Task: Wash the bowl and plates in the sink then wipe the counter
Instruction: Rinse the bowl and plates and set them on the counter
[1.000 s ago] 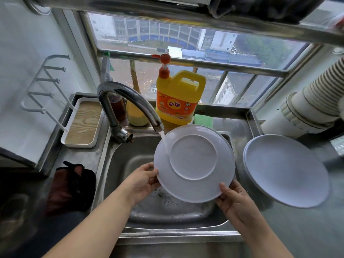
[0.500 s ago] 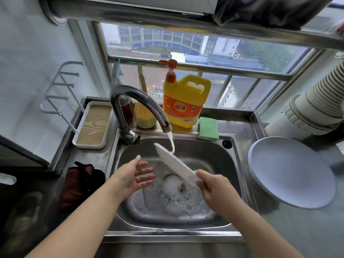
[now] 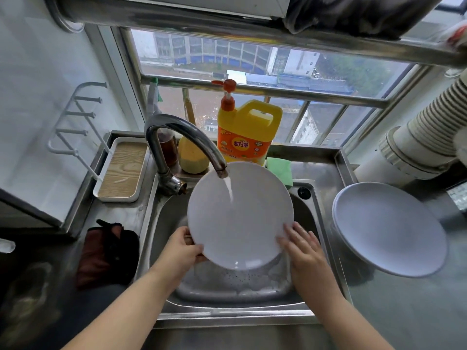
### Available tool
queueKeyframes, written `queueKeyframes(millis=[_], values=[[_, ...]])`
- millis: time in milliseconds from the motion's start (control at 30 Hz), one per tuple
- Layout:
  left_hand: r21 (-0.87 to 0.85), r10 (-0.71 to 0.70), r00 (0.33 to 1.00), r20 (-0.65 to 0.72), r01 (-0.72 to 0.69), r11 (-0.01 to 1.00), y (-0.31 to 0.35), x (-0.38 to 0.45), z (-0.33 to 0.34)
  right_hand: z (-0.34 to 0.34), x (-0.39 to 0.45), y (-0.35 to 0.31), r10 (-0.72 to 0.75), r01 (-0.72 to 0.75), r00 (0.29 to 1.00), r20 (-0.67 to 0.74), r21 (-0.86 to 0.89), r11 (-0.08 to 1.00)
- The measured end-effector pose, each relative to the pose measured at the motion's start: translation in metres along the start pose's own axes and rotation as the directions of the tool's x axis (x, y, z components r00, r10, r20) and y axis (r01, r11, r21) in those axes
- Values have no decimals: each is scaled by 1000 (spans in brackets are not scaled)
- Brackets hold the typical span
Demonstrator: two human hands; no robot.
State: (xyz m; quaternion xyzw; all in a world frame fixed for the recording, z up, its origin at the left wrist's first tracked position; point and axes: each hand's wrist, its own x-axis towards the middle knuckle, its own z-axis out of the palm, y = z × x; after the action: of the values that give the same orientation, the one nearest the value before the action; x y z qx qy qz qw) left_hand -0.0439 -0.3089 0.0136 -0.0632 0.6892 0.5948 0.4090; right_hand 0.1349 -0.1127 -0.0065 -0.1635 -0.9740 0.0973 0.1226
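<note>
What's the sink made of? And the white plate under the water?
Sink: looks like stainless steel, grey, dull-shiny with blurry reflections. White plate: smooth and matte with a soft sheen, probably plastic or melamine, though it might be ceramic; the picture alone cannot settle it.

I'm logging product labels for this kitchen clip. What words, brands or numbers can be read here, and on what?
"奇强": large white characters on the orange label of the yellow plastic detergent jug with the red pump behind the steel sink.
Smaller print on that label: too small to read.
White round plates, tap, wooden tray: no text visible.
</note>
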Motion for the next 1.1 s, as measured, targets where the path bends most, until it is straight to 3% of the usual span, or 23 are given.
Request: queueKeyframes(millis=[67,133,233,333,400,533,700,867,1100], values=[[0,65,997,-53,-65,998,2,-2,4,-6,5,-6,313,-327,945,97,237,915],[65,139,985,-101,-133,989,7,-5,4,-7,13,-13,488,-575,818,305,430,696],[210,237,959,-154,-203,956,13,-10,-1,4,27,-24,519,-753,651,554,561,344],[378,315,934,-171,-233,896,22,-22,-7,17,40,-43,454,-806,483,748,583,-103],[431,346,918,-194,-237,870,28,-27,-10,21,44,-52,422,-808,442,792,555,-196],[359,265,930,-254,-164,919,35,-29,-17,19,41,-57,437,-885,410,801,465,-22],[228,-9,975,-224,62,972,20,-19,-19,-6,34,-38,518,-884,441,733,454,109],[190,-208,977,-41,212,958,-8,-9,7,-50,36,-13,612,-827,554,565,462,321],[93,-305,946,114,296,951,-23,14,56,-75,27,-9,580,-611,786,216,419,672]])
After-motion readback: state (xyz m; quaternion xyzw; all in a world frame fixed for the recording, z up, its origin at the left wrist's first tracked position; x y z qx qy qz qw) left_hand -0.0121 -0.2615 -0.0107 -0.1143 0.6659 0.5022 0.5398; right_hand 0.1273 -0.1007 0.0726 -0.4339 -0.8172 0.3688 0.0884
